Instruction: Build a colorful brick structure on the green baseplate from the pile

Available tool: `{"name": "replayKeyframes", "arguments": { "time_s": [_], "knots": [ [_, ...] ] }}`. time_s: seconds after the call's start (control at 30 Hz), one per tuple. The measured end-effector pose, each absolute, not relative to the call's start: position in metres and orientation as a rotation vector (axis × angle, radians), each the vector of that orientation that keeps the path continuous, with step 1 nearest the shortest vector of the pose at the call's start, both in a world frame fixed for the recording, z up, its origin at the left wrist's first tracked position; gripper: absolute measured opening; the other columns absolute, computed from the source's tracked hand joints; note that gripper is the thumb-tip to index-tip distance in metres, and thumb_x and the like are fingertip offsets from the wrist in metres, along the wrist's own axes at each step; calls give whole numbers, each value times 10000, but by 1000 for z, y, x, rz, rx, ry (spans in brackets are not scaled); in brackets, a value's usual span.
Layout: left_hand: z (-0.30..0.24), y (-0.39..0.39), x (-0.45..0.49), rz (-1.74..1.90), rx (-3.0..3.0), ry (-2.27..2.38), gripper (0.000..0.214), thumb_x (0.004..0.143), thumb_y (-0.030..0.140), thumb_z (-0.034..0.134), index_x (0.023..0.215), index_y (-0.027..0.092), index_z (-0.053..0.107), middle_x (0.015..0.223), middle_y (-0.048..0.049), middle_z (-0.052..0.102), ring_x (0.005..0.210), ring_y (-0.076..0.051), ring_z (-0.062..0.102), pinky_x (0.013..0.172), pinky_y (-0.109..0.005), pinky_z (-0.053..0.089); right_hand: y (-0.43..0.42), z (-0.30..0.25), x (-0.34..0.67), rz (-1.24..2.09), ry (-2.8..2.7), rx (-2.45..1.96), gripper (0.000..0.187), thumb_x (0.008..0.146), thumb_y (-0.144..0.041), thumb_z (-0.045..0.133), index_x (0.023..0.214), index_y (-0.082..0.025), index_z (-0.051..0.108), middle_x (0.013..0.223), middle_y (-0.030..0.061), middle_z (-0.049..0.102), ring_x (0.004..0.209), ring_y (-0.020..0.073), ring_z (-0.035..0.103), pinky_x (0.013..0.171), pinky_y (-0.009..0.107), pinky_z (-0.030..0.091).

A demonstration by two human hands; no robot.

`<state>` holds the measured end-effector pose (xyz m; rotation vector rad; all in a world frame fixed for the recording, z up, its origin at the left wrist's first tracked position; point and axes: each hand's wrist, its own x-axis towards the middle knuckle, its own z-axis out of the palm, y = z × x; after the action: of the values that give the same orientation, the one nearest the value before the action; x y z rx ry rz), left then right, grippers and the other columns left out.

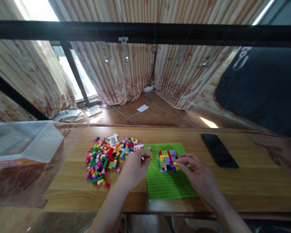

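Observation:
A green studded baseplate [169, 189] lies on the wooden table, bearing a low block of toy bricks [168, 159] in mixed colours. Over the plate's left edge, my left hand [135, 166] is closed in a pinch on a small red toy brick [149, 158]. My right hand [196, 173] has its thumb and forefinger closed at the right side of the brick block, by a yellow brick; its other fingers are curled. A large heap of loose toy bricks [99, 161] spreads to the left of my left hand.
A black phone [219, 150] lies right of the baseplate on the wooden table [254, 181]. At the far left stands a clear plastic bin [43, 139]. A dark horizontal bar [145, 32] crosses the view above the table, with curtains behind it.

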<state>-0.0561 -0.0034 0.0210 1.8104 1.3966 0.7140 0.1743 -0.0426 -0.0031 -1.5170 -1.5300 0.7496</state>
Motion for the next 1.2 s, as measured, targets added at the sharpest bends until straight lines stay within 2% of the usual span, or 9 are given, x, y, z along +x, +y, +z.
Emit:
{"name": "replayKeyframes", "arguments": {
  "time_s": [0.37, 0.53, 0.67, 0.87, 1.07, 1.2],
  "knots": [
    [16, -8, -32, 756, 1743, 1262, 129, 799, 155, 525, 793, 175, 652, 730, -2, 650, 645, -121, 563, 612, -212, 407, -34, -10, 171, 719, -1489, -1504, 163, 814, -352, 607, 747, -215, 666, 940, 61, 608, 941, 206, 594, 722, 294, 492],
    [10, -10, -29, 797, 1690, 1240, 156, 797, 150, 539, 909, 171, 645, 817, -18, 681, 689, -129, 592, 651, -224, 441, -32, -8, 167, 790, -1344, -1536, 189, 732, -379, 675, 784, -198, 663, 859, 55, 660, 751, 178, 594, 657, 292, 482],
    [6, -11, -29, 794, 1694, 1235, 165, 798, 151, 538, 927, 174, 638, 819, -19, 688, 695, -136, 605, 653, -233, 444, -31, -5, 163, 925, -1234, -1543, 206, 688, -384, 695, 739, -187, 660, 722, 26, 644, 665, 158, 571, 580, 263, 459],
    [-1, -10, -28, 785, 1679, 1227, 172, 805, 171, 529, 952, 170, 617, 848, -33, 688, 719, -143, 610, 668, -247, 444, -27, 1, 156, 1103, -1021, -1586, 214, 605, -357, 714, 693, -178, 638, 625, 7, 639, 545, 126, 545, 492, 235, 448],
    [2, -12, -27, 761, 1629, 1200, 161, 806, 177, 517, 950, 158, 587, 805, -32, 663, 697, -139, 589, 641, -245, 434, -28, 4, 150, 1079, -1003, -1585, 155, 618, -322, 689, 670, -186, 638, 578, -9, 627, 506, 121, 531, 469, 232, 445],
    [7, -9, -30, 801, 1581, 1196, 117, 782, 166, 535, 888, 157, 585, 764, -14, 632, 667, -126, 563, 619, -235, 427, -30, 2, 160, 1042, -1057, -1572, 207, 645, -377, 706, 705, -182, 670, 564, -13, 611, 503, 121, 516, 447, 222, 406]
  ]
}}
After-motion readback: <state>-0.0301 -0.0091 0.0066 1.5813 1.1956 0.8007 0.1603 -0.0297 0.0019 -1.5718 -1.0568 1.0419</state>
